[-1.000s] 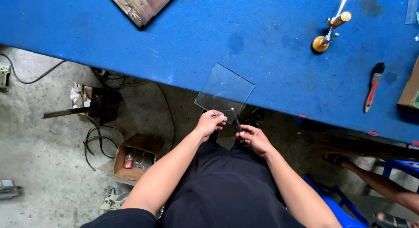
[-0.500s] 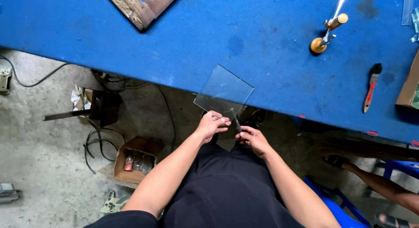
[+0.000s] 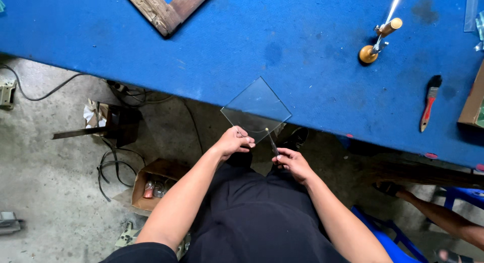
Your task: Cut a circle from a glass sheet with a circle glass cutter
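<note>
Left hand pinches the near corner of a clear glass pane hanging half off the blue bench edge, right hand is closed around a thin glass cutter touching it.

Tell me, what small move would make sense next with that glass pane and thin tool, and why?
Probably draw the thin tool along the glass pane. The left hand pinches the pane's near corner, which juts past the blue table edge, while the right hand holds the tool with its tip touching the pane's near edge. How hard it presses cannot be told.
</note>
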